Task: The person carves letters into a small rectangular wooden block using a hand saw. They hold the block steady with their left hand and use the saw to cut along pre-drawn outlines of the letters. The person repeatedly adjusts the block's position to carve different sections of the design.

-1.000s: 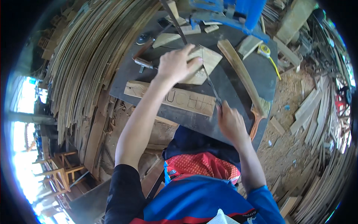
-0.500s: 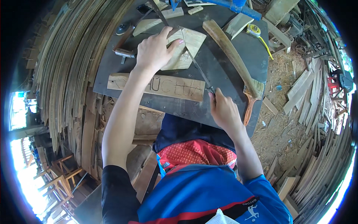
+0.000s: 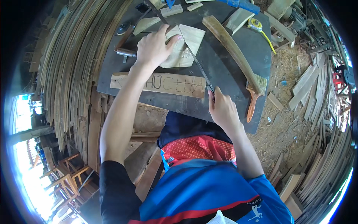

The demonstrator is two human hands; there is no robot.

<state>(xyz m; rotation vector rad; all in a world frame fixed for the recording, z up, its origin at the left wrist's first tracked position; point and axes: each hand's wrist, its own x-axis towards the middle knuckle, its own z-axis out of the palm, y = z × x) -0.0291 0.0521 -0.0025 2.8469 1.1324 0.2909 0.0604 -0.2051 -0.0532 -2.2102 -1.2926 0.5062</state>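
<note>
My left hand [image 3: 152, 47] grips the left side of a pale, angular wooden board [image 3: 182, 52] on the dark table, thumb laid over its face. The other fingertips are partly hidden at its edge. My right hand [image 3: 224, 109] is closed around the dark handle of a long, thin metal tool [image 3: 197, 63], perhaps a file or narrow saw. Its blade slants up and left across the board. A darker metal strip [image 3: 156, 12] reaches from the table's far left to my left fingers; whether they touch it is unclear. Nearer me lies a plank [image 3: 175, 85] marked with letters.
Right of the board is a long curved wooden piece [image 3: 231, 48], a brush [image 3: 254, 95] at its near end. A yellow tape measure [image 3: 255, 24] lies at the far right, a hammer [image 3: 126, 53] at the left. Stacked planks [image 3: 74, 67] rise beyond the table's left edge.
The view has shifted slightly. Measured against the board, my right hand and the thin tool sit a little closer to me. My left hand keeps its place on the board.
</note>
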